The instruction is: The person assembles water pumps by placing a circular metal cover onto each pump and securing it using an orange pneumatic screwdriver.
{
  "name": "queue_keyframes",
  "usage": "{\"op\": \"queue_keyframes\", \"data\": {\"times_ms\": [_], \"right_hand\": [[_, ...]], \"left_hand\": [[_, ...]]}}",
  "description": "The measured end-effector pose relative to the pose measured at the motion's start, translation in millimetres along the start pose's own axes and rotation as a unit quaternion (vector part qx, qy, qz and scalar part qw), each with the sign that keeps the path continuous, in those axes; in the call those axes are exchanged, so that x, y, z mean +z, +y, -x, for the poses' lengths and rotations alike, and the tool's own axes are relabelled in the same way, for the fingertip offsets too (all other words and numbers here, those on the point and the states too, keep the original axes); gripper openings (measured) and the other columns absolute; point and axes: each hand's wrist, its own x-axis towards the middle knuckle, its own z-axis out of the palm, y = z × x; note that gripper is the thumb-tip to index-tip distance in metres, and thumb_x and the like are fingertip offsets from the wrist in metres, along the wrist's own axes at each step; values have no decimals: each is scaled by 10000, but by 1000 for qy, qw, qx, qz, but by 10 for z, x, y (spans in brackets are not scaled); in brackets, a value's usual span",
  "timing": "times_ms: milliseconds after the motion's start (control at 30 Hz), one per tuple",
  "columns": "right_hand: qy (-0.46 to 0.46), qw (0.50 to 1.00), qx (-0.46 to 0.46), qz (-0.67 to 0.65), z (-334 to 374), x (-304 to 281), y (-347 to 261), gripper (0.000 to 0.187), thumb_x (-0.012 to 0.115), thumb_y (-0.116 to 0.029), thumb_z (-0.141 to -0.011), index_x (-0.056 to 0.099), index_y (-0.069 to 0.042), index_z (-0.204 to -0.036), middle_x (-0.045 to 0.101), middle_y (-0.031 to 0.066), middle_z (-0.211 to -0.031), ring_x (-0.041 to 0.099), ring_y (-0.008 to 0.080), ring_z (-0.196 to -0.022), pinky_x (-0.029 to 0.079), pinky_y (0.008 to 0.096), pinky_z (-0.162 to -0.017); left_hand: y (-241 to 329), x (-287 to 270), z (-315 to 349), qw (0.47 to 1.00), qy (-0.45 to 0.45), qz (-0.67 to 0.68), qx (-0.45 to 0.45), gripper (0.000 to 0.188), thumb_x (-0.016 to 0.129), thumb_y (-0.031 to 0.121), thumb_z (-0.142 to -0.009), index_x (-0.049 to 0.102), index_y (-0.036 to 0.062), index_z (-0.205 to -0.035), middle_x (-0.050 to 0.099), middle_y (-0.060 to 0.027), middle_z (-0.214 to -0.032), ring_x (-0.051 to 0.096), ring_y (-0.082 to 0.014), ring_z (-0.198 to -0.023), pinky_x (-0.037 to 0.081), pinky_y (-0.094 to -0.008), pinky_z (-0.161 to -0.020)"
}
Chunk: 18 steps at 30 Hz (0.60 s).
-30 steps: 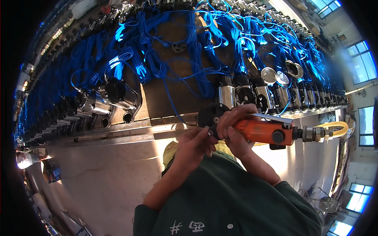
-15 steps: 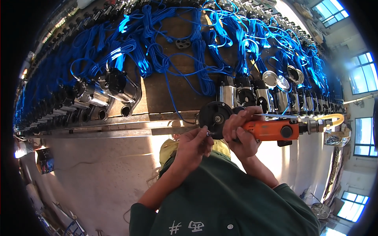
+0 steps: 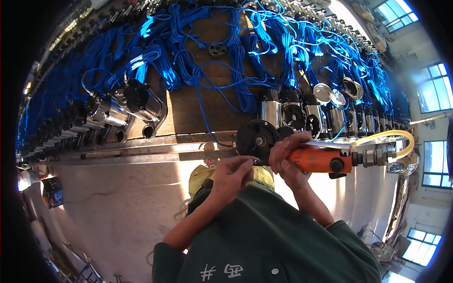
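My right hand (image 3: 291, 161) is wrapped round an orange air screwdriver (image 3: 317, 161) with a metal lever along its top. The tool lies nearly level, its bit end pointing left. My left hand (image 3: 232, 175) is closed in a pinch on a small shiny screw (image 3: 255, 161), which meets the tip of the dark bit. Just beyond both hands, a round black pump housing (image 3: 251, 134) with a metal shaft in its centre faces up at the bench edge. A blue cable runs to its left side.
Bundles of blue cable (image 3: 243, 80) cover the wooden bench (image 3: 214, 101). Metal-and-black pump bodies (image 3: 146, 104) line its front edge left and right. Loose silver caps (image 3: 322, 93) lie at the right. A yellow hose (image 3: 401, 133) curves from the screwdriver's rear.
The screwdriver has shifted slightly left and down, and its bit now meets the screw at my left fingertips. My left hand has moved slightly right.
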Motion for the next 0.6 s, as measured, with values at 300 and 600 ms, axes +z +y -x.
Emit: {"op": "queue_keyframes", "data": {"times_ms": [300,600], "right_hand": [[6,992,3,126,55,-70,164,326,618,29,-696,473,22,-988,607,85,-779,610,133,-667,501,251,-621],[-111,965,-41,235,-32,34,177,276,544,82,-722,437,-13,-958,527,95,-736,551,153,-571,453,247,-499]], "left_hand": [[-218,-145,-100,926,8,-321,201,292,568,46,-898,609,1,-1183,551,-74,-625,474,-104,-537,409,-268,-528],[-140,-156,16,970,104,-131,177,79,566,29,-921,553,-24,-979,646,-98,-724,553,-105,-563,426,-236,-516]]}}
